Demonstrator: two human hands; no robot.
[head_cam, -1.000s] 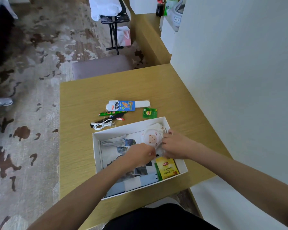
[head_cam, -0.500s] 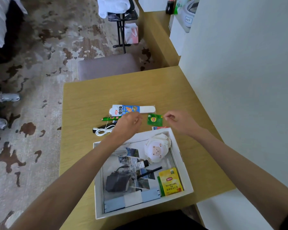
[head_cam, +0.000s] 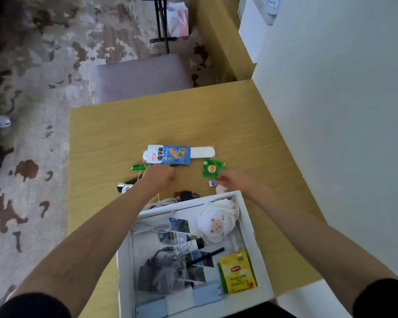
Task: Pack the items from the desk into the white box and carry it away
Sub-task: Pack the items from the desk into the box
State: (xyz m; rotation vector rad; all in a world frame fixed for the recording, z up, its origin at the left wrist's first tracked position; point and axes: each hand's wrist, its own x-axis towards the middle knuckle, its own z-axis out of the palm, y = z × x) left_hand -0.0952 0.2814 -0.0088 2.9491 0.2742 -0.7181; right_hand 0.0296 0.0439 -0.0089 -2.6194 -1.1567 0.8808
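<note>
Both hands have dropped from above the far wall of the white box (head_cam: 249, 237) to the wooden surface (head_cam: 124, 134) beyond it. The left grip (head_cam: 159, 177), a bare hand seen from the back, lies over the middle of a green pen (head_cam: 138, 167), just below the blue snack packet (head_cam: 170, 154). Its fingers are hidden under the hand, so I cannot tell whether they hold the pen or only rest on it. The right grip (head_cam: 236, 182) reaches its fingertips to a small red, white and blue sachet (head_cam: 213, 183) just below the green Lipton tea bag (head_cam: 213, 168). Whether the sachet is pinched or only touched I cannot tell. A small white round thing (head_cam: 221, 189) lies just under that hand.

A white strip (head_cam: 202, 152) sticks out from under the right end of the snack packet. A white cable (head_cam: 161, 201) and a dark object (head_cam: 186, 195) lie against the outside of the box's far wall, and a plug (head_cam: 122, 187) shows left of the left forearm.

The open box sits at the near edge of the surface, between the forearms. Inside are a white sheep-faced pouch (head_cam: 216, 223) in the far right corner, a yellow Lipton tea packet (head_cam: 238, 273) in the near right corner, a coiled white cord (head_cam: 152, 226), a black pen (head_cam: 207, 257), a grey pouch (head_cam: 156, 271) and several photo prints (head_cam: 179, 224).

A grey stool (head_cam: 143, 76) stands past the far edge.
</note>
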